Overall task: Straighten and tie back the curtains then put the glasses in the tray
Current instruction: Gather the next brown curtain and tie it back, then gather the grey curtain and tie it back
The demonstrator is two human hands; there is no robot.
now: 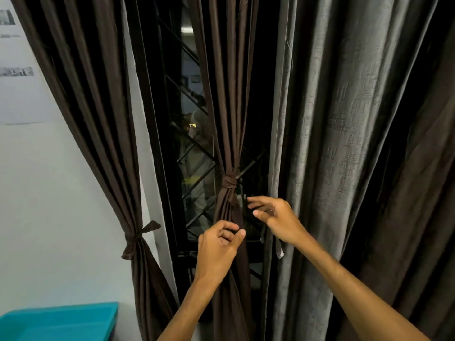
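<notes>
Grey cloth fills the right half of what I see: the grey curtain (344,143) hangs loose in long upright folds, not tied; of the brown curtains, the left one (98,119) is drawn aside to the wall and bound low with its tie (134,239), and the middle one (229,94) hangs straight down before the window grille (194,153), gathered at a knot (229,183); the tray (59,321), teal, sits low at the left, well apart from both hands, and no glasses are in view. Left hand (218,249) is below the knot, against the middle curtain, fingers curled and thumb close to forefinger; whether it pinches a fold I cannot tell. Right hand (275,217) hovers between the middle curtain and the grey one's edge, fingers half bent, holding nothing I can see. The grey curtain lies just to the right of that hand, its length running straight up and down, so I judge the right hand the nearer for gathering it; a pale strip (278,251) dangles just under that wrist, likely the tie for it.
</notes>
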